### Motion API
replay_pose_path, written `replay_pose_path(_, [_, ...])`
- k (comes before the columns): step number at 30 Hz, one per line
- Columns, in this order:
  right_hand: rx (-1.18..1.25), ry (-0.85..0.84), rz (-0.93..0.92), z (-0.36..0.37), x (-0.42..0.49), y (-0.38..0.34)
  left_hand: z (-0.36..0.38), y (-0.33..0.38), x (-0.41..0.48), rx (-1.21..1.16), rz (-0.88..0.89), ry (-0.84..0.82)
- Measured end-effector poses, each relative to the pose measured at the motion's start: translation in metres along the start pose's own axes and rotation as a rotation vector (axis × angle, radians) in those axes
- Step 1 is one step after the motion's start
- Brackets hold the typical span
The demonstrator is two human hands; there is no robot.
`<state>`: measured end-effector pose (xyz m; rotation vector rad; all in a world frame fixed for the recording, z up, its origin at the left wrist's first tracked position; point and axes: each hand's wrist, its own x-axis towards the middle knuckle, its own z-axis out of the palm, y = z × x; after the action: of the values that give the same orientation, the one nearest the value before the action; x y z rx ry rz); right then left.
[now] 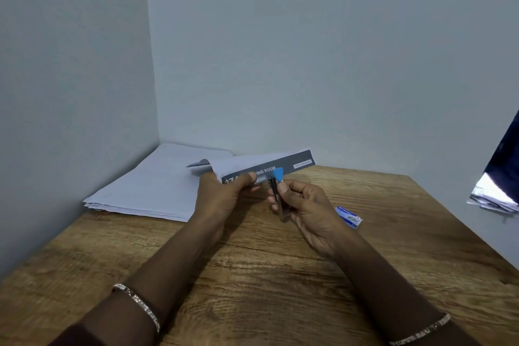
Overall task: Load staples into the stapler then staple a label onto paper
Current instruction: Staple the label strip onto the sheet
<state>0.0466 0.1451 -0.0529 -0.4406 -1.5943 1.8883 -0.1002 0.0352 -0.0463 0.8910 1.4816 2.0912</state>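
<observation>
Head view, single frame. Left hand [224, 194] is raised above the wooden table [280, 284], thumb on top and fingers curled beneath, pinching the near edge of a white sheet [241, 161] with a dark label [289, 163] lying along it; white print on the label reads partly "…VING ROOM". Right hand [309, 210] grips a small stapler [273, 185], fingers wrapped round its black and metal body, blue tip pointing up at the label's near edge, just right of the left thumb. Whether the stapler's mouth is actually over the paper: cannot tell. A blue and white staple box [348, 217] lies flat on the table just right of the right hand. A stack of white paper [151, 185] sits in the far left corner against the wall. A bracelet on each wrist, left [137, 303] and right [421, 334].
</observation>
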Motion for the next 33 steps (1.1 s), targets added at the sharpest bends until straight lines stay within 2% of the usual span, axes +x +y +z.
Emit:
replay_pose_path(5, [-0.033, 0.027, -0.010, 0.001, 0.000, -0.001, 0.001, 0.001, -0.003, 0.041, 0.013, -0.003])
replay_pose_path(12, [-0.074, 0.206, 0.023, 0.015, -0.001, -0.002, 0.003, 0.003, -0.007, 0.089, -0.001, -0.005])
replay_pose_path(17, [-0.059, 0.178, 0.056, 0.016, -0.005, -0.004, 0.003, 0.003, -0.007, 0.061, -0.025, 0.003])
replay_pose_path(21, [0.134, 0.115, 0.170, 0.013, -0.004, -0.009, 0.003, 0.003, -0.005, -0.027, -0.052, 0.009])
replay_pose_path(24, [0.304, 0.214, 0.250, 0.008, -0.004, -0.012, 0.002, 0.005, -0.002, -0.075, -0.045, 0.033])
replay_pose_path(26, [0.309, 0.297, 0.232, 0.005, -0.004, -0.012, 0.001, 0.008, -0.002, -0.121, -0.050, 0.047])
replay_pose_path(28, [0.036, 0.429, 0.065, 0.003, -0.005, -0.011, 0.000, 0.008, -0.001, -0.164, -0.082, 0.049])
replay_pose_path(30, [-0.511, 0.580, -0.298, 0.000, -0.006, -0.010, 0.001, 0.008, -0.001, -0.168, -0.104, 0.051])
replay_pose_path(31, [-0.761, 0.583, -0.497, -0.001, -0.006, -0.011, 0.002, 0.008, -0.002, -0.184, -0.124, 0.052])
replay_pose_path(33, [-1.038, 0.492, -0.753, -0.001, -0.005, -0.013, 0.003, 0.009, -0.003, -0.242, -0.179, 0.050])
